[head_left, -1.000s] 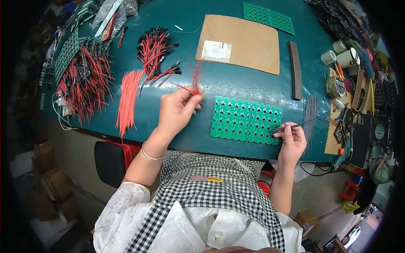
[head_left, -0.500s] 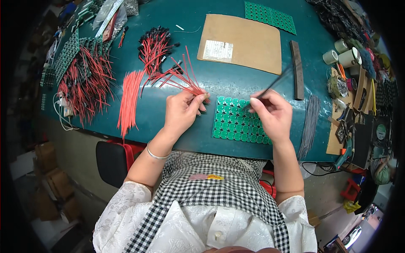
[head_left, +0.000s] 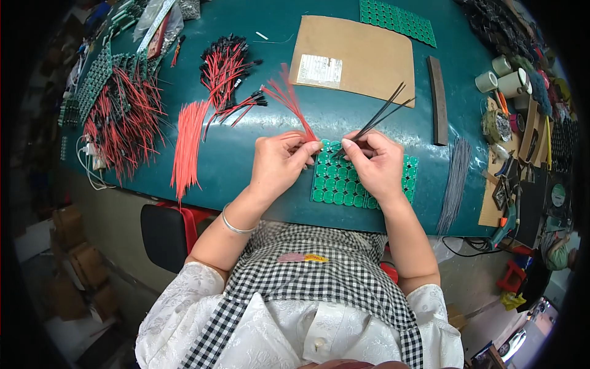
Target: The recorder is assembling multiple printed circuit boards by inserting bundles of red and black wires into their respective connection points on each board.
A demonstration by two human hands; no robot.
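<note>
A fan of red wires (head_left: 294, 107) is pinched in my left hand (head_left: 284, 161), their far ends spread and slightly blurred. My right hand (head_left: 376, 165) closes on a few black wires (head_left: 382, 115) that point away to the upper right. Both sets of fingertips are close together over the top edge of a green circuit board panel (head_left: 337, 184) made of rounded units. My right hand covers part of that panel. Whether any wire end touches the board is hidden by the fingers.
Loose red wires (head_left: 189, 147) lie left of my hands, with red-black connector leads (head_left: 224, 67) behind. Grey-black wires (head_left: 455, 184) and a dark bar (head_left: 437, 101) lie right. Cardboard (head_left: 353, 58) and another green panel (head_left: 398, 23) are farther back. Wired boards (head_left: 123, 117) heap at far left.
My right hand has moved left toward my left hand, and its black wires now stand fanned out. My left hand has shifted slightly right with the red wires.
</note>
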